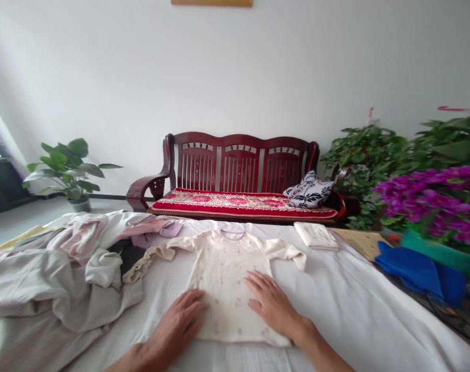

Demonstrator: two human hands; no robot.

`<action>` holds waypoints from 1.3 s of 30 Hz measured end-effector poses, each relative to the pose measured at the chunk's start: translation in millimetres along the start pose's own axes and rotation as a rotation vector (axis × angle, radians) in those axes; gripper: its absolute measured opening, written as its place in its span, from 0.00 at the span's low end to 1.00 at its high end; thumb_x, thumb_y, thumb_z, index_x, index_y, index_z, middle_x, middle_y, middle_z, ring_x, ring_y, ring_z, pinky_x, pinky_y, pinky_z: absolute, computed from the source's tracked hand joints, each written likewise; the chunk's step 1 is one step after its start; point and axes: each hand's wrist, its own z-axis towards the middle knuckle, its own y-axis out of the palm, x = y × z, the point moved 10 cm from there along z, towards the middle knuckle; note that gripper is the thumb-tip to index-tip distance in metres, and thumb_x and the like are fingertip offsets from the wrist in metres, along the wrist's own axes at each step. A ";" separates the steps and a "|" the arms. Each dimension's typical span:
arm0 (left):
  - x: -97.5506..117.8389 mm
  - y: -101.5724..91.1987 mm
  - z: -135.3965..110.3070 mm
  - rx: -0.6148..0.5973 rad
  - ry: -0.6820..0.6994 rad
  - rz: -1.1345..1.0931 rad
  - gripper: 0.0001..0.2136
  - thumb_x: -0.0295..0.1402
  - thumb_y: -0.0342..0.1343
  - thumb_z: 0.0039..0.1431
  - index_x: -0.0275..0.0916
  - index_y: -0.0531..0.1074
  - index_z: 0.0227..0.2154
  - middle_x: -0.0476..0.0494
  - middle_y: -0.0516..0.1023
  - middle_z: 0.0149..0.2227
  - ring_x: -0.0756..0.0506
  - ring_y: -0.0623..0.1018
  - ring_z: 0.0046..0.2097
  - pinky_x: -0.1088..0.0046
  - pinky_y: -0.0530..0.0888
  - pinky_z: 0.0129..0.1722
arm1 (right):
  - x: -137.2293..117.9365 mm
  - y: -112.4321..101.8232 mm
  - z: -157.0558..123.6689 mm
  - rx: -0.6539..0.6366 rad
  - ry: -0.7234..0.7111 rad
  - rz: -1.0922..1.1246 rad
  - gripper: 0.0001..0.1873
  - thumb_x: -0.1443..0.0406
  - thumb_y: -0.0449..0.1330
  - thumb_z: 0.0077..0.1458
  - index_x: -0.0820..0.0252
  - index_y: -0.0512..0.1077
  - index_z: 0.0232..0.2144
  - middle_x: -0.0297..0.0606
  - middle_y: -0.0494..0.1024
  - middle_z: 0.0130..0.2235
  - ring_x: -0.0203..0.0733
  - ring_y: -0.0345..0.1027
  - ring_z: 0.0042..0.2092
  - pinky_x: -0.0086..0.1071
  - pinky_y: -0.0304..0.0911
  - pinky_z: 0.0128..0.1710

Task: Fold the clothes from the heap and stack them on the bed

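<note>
A small cream long-sleeved shirt (229, 274) with a faint print and a lilac neckline lies spread out on a white sheet (335, 310), its collar pointing away from me. My left hand (182, 318) rests at the shirt's lower left edge, fingers stretched out. On the right half of the shirt my right hand (271, 299) lies flat with its fingers spread. Neither hand grips anything. The shirt's right sleeve reaches outward over the sheet, and the left sleeve extends toward a heap of clothes (56, 289).
A folded white cloth (316, 235) sits at the sheet's far right. Blue fabric (417, 274) and a pot of purple flowers (440, 201) stand along the right side. Behind is a wooden bench (238, 165) with a patterned cushion (309, 191). A potted plant (74, 170) stands at left.
</note>
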 end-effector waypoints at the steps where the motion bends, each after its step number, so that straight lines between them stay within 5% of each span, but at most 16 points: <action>1: -16.3 -4.8 -2.3 0.088 -0.093 0.015 0.16 0.33 0.52 0.62 0.47 0.76 0.51 0.40 0.72 0.59 0.37 0.71 0.61 0.56 0.69 0.61 | 14.2 -9.1 -0.4 0.051 0.066 -0.026 0.24 0.63 0.54 0.62 0.55 0.68 0.59 0.42 0.68 0.64 0.48 0.58 0.65 0.43 0.52 0.65; 4: -45.4 -13.7 -9.3 0.215 -0.237 0.041 0.21 0.29 0.51 0.58 0.45 0.72 0.54 0.37 0.69 0.59 0.38 0.74 0.56 0.56 0.71 0.58 | 61.5 -38.8 -7.5 0.201 0.360 -0.127 0.17 0.64 0.50 0.64 0.57 0.72 0.51 0.47 0.76 0.54 0.49 0.69 0.56 0.40 0.62 0.55; 8: -53.3 -11.6 -7.9 0.090 -0.316 0.001 0.26 0.27 0.49 0.56 0.43 0.66 0.59 0.37 0.69 0.56 0.45 0.78 0.42 0.63 0.73 0.51 | 86.9 -34.7 -20.3 0.103 0.612 -0.147 0.18 0.60 0.48 0.65 0.58 0.67 0.53 0.48 0.80 0.48 0.53 0.75 0.49 0.39 0.65 0.43; 14: -50.7 -12.6 -0.2 0.045 -0.382 -0.111 0.26 0.25 0.50 0.51 0.45 0.69 0.55 0.44 0.73 0.48 0.50 0.77 0.33 0.72 0.73 0.41 | 52.8 -18.6 -16.0 0.193 0.442 -0.103 0.24 0.66 0.49 0.60 0.56 0.63 0.58 0.47 0.78 0.53 0.52 0.74 0.51 0.38 0.66 0.44; 20: -63.0 -1.8 -4.0 0.018 -0.487 -0.252 0.26 0.26 0.50 0.49 0.43 0.70 0.54 0.47 0.75 0.43 0.50 0.75 0.30 0.73 0.73 0.34 | 85.3 -19.4 -17.3 0.253 0.457 0.245 0.20 0.64 0.49 0.57 0.54 0.70 0.51 0.40 0.81 0.46 0.47 0.76 0.47 0.35 0.67 0.44; 26: -42.8 -21.8 -5.4 -0.089 -0.338 0.052 0.19 0.25 0.51 0.52 0.48 0.76 0.45 0.47 0.76 0.42 0.46 0.78 0.39 0.71 0.71 0.43 | 96.8 -22.1 -22.0 0.135 0.429 0.266 0.15 0.61 0.51 0.59 0.55 0.76 0.40 0.39 0.81 0.37 0.45 0.76 0.41 0.32 0.65 0.41; 29: -29.7 -41.1 18.9 -0.050 -0.321 0.197 0.14 0.29 0.51 0.58 0.48 0.77 0.42 0.45 0.77 0.44 0.43 0.80 0.43 0.69 0.72 0.44 | 85.0 -45.2 -6.3 0.234 0.384 0.079 0.17 0.61 0.48 0.64 0.55 0.77 0.40 0.42 0.81 0.42 0.46 0.74 0.48 0.33 0.65 0.48; 32: -8.0 -42.0 67.9 0.023 -0.236 0.208 0.13 0.29 0.50 0.62 0.44 0.78 0.44 0.41 0.79 0.47 0.41 0.79 0.49 0.66 0.71 0.51 | 55.3 -47.5 30.2 0.242 0.275 -0.034 0.21 0.65 0.47 0.64 0.62 0.73 0.53 0.50 0.76 0.53 0.50 0.68 0.57 0.39 0.59 0.59; 35: 5.8 -26.5 121.6 0.122 -0.150 0.211 0.17 0.29 0.48 0.65 0.38 0.75 0.53 0.35 0.75 0.57 0.39 0.73 0.60 0.63 0.66 0.60 | 25.1 -27.0 68.2 0.197 0.177 -0.083 0.26 0.65 0.48 0.63 0.68 0.65 0.61 0.56 0.66 0.64 0.55 0.56 0.66 0.46 0.50 0.66; 39: -11.7 5.4 166.7 0.149 -0.176 0.232 0.22 0.33 0.43 0.69 0.32 0.65 0.62 0.29 0.66 0.64 0.37 0.64 0.67 0.57 0.60 0.65 | 14.0 12.6 94.7 0.107 0.115 -0.111 0.29 0.59 0.49 0.65 0.62 0.60 0.66 0.49 0.58 0.69 0.55 0.46 0.70 0.51 0.45 0.67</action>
